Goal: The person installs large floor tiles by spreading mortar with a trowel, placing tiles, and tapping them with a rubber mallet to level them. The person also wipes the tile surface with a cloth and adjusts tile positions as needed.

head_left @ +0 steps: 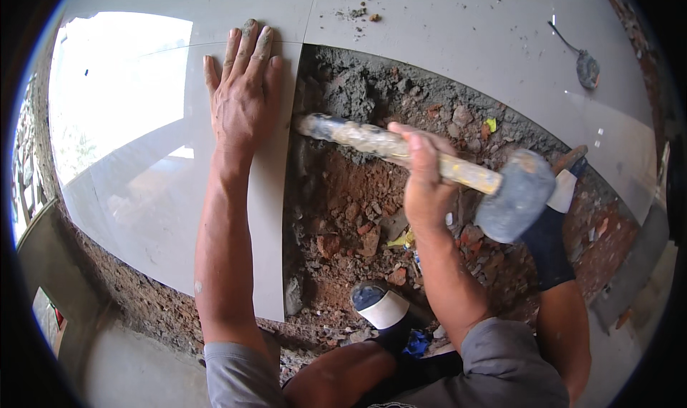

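My left hand (243, 93) lies flat, fingers spread, on a large glossy grey floor tile (143, 165), near that tile's far right corner. My right hand (424, 183) grips the dirty yellowish handle of a rubber mallet (517, 193), whose grey head hangs to the right over the rubble. The handle's free end points left toward the tile edge. Between the hands lies an open bed of grey mortar and red brick rubble (358, 193).
Laid grey tiles (458, 29) run along the far side, with mortar crumbs and a trowel (585, 66) at the far right. My feet in dark socks and white-toed shoes (379, 304) stand in the rubble. A rough rubble edge borders the tile at lower left.
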{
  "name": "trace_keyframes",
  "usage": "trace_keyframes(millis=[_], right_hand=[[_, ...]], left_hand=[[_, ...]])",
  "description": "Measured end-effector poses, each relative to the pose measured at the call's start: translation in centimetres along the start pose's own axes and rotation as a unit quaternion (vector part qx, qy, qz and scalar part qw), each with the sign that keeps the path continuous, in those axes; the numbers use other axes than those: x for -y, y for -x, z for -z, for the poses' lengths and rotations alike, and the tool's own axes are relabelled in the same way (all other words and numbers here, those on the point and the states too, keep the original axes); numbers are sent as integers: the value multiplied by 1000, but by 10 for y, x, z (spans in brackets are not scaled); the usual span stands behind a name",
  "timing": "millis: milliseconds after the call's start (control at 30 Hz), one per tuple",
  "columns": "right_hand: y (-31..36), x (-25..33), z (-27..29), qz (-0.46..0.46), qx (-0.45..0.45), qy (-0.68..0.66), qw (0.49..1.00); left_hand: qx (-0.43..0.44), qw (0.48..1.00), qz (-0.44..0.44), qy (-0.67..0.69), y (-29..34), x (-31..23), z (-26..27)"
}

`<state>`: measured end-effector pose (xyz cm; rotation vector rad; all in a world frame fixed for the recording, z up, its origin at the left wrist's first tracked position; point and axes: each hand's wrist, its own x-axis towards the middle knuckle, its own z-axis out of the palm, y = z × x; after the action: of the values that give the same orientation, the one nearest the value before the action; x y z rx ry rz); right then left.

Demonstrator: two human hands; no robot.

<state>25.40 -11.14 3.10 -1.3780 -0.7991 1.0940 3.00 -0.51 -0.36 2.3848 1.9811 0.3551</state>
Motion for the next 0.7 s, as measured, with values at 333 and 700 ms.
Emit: trace_keyframes(millis=[333,700], right_hand=[[8,-14,-16,-28,-44,18,998],[-11,2,-15,-37,-101,45,993]], left_hand=[[-20,1000,-4,14,-2,0,-1],[-21,1000,-8,17,2,3,-4]])
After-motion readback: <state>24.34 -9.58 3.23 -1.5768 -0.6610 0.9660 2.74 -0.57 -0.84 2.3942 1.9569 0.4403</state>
